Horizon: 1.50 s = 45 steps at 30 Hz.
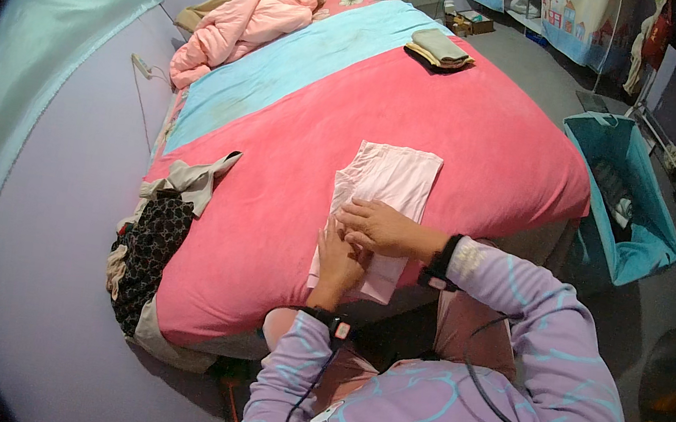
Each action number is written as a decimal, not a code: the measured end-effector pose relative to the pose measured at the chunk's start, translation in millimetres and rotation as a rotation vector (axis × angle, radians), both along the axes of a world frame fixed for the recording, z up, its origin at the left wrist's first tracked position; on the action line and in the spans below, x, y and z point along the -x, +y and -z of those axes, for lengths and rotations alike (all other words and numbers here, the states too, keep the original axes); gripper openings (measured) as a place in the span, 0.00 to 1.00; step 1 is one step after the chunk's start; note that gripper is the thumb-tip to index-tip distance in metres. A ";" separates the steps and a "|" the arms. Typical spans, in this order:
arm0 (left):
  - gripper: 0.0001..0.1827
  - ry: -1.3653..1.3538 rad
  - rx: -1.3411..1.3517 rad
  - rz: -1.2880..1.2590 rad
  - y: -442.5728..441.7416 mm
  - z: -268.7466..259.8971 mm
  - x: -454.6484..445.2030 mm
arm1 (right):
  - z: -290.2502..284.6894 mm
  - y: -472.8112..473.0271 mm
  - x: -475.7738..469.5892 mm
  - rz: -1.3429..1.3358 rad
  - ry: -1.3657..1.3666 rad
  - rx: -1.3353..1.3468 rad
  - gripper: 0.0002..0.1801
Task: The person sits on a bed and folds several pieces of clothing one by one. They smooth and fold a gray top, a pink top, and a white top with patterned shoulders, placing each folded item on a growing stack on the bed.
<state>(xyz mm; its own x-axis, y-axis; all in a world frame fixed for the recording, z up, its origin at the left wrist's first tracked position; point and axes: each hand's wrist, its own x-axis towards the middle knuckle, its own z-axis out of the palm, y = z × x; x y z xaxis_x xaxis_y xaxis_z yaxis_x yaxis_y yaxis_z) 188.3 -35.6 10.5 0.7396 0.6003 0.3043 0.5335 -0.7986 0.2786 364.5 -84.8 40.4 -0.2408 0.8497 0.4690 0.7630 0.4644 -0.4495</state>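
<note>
A pale pink garment [389,173], folded into a long rectangle, lies on the pink part of the bed cover [286,217] before me. Its near end reaches the edge of the bed. My right hand [382,227] rests flat across the middle of the garment, fingers stretched towards the left. Just below it, my left hand [339,261] lies on the garment's left side with its fingers pointing away from me. The fingertips of both hands meet or overlap there. Neither hand grips anything that I can make out.
Folded clothes [439,48] are stacked near the bed's far right edge. Rumpled grey and black patterned clothes [157,245] hang over its left edge. A pink quilt [254,24] is heaped at the far left. On the floor at right stands a blue laundry basket [646,232] holding some clothes.
</note>
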 end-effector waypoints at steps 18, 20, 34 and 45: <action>0.40 0.024 -0.062 -0.020 2.1 21.1 3.6 | 39.3 78.7 -78.1 0.275 -0.401 0.096 0.37; 0.40 0.029 -0.071 -0.015 2.4 21.3 3.8 | 40.5 85.4 -77.8 0.330 -0.359 0.126 0.37; 0.40 0.028 -0.101 -0.020 0.8 23.6 3.7 | 33.1 -16.6 -55.3 0.359 -0.379 0.127 0.40; 0.29 -0.280 0.908 0.031 46.7 -13.0 16.8 | 8.8 -62.5 -93.0 0.456 1.273 0.136 0.24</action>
